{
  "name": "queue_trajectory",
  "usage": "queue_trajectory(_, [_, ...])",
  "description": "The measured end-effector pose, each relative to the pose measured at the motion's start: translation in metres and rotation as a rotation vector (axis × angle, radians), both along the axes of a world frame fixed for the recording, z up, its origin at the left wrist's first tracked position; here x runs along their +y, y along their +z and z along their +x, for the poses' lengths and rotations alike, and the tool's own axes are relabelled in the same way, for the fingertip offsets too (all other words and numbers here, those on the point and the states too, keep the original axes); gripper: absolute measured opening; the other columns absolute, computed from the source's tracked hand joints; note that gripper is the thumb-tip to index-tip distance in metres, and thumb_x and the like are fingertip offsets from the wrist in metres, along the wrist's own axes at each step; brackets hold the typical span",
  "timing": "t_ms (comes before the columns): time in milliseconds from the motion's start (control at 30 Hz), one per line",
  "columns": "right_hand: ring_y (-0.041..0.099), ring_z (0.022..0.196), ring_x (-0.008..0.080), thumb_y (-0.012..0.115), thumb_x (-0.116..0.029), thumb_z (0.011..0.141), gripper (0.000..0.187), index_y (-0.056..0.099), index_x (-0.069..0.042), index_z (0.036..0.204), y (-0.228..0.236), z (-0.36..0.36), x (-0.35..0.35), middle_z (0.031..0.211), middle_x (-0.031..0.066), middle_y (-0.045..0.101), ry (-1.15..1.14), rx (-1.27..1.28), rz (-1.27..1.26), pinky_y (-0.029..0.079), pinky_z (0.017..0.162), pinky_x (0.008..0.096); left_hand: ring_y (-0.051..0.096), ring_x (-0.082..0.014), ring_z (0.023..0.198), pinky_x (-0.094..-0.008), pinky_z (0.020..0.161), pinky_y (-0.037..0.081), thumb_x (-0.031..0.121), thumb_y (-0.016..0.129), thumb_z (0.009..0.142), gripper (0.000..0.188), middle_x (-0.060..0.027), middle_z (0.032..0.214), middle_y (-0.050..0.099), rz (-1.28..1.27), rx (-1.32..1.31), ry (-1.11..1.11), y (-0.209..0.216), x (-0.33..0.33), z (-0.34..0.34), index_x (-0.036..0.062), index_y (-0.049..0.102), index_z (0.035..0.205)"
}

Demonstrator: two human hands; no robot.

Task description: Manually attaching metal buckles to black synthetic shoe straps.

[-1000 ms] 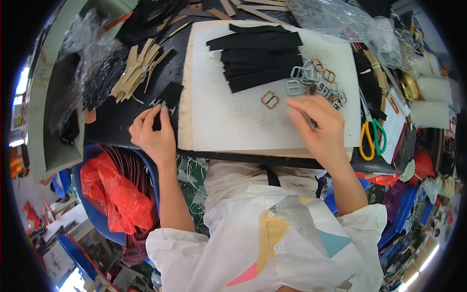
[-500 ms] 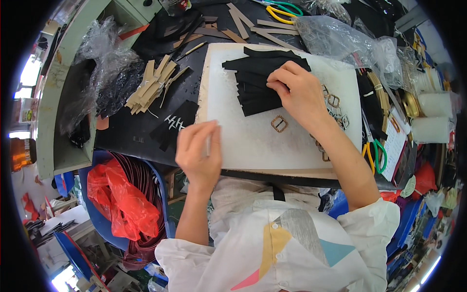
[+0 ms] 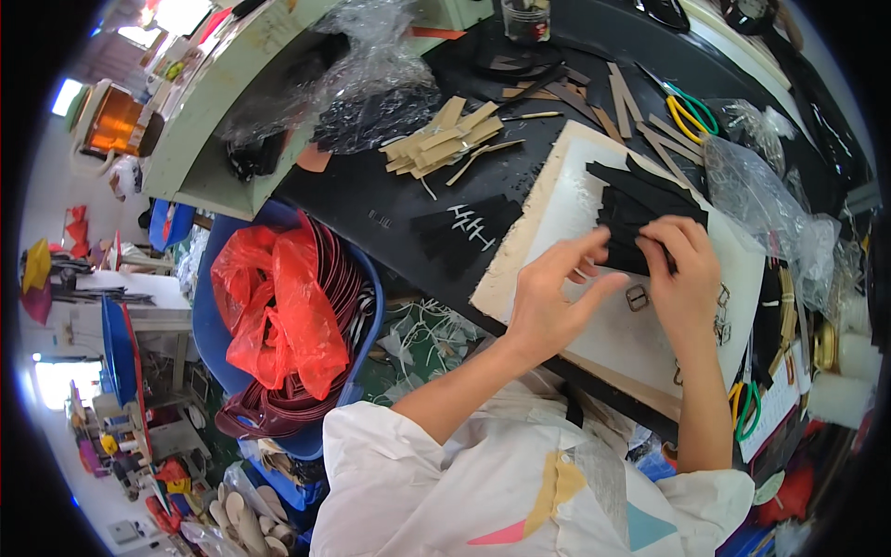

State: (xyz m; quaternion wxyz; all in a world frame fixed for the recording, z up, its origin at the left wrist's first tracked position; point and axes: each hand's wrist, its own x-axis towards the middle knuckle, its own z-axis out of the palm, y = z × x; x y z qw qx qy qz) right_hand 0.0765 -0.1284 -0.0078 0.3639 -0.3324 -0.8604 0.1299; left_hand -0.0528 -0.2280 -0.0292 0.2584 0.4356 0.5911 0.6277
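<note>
Over the white board (image 3: 620, 342) my left hand (image 3: 557, 292) is open, thumb and fingers apart, its fingertips close to a fanned pile of black fabric strips (image 3: 640, 190). Facing it, my right hand (image 3: 685, 274) bends over the near edge of that pile, thumb and forefinger drawn together. A strip's end seems pinched there, though the fingertips partly hide it. Between the hands lies a squarish metal buckle (image 3: 637, 297). More buckles (image 3: 722, 316) lie to the right, partly behind my right hand.
Left of the board lie black strips with silvery pieces (image 3: 471, 227) and a heap of tan strips (image 3: 441, 144). Scissors (image 3: 689, 113) and clear plastic bags (image 3: 756, 200) sit at the far side. A blue tub (image 3: 367, 348) with a red bag (image 3: 283, 306) stands below the table's left edge.
The view has swung to the left, so the board now appears tilted and further right. My left hand has come in beside the black strips, nearer my right hand.
</note>
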Motion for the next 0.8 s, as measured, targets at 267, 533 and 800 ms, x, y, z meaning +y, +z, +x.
queue_trajectory(267, [0.060, 0.063, 0.0183, 0.062, 0.005, 0.078, 0.023, 0.065, -0.003, 0.099, 0.027, 0.047, -0.065, 0.085, 0.0112, 0.065, 0.236, 0.286, -0.935, 0.048, 0.059, 0.0242, 0.059, -0.0100, 0.067, -0.0221, 0.060, 0.048, 0.011, 0.069, 0.083, 0.018, -0.0065, 0.082, 0.066, -0.207, -0.736, -0.365, 0.031, -0.012, -0.004, -0.0023, 0.068, 0.096])
queue_trajectory(533, [0.061, 0.079, 0.0188, 0.068, 0.007, 0.073, 0.031, 0.067, -0.002, 0.102, -0.014, 0.089, -0.094, 0.095, 0.0113, 0.064, 0.388, 0.390, -0.919, 0.048, 0.067, 0.0253, 0.058, -0.0088, 0.064, -0.0212, 0.058, 0.047, 0.014, 0.069, 0.084, 0.021, -0.0057, 0.080, 0.066, -0.493, -0.885, -0.428, 0.007, -0.028, 0.029, -0.0027, 0.066, 0.097])
queue_trajectory(800, [0.059, 0.079, 0.0133, 0.067, 0.004, 0.077, 0.021, 0.067, 0.000, 0.097, -0.019, 0.110, -0.108, 0.099, 0.0117, 0.064, 0.383, 0.469, -0.966, 0.047, 0.067, 0.0249, 0.057, -0.0081, 0.062, -0.0197, 0.057, 0.047, 0.012, 0.068, 0.085, 0.019, -0.0054, 0.076, 0.065, -0.643, -0.762, -0.511, 0.003, -0.031, 0.048, -0.0027, 0.066, 0.096])
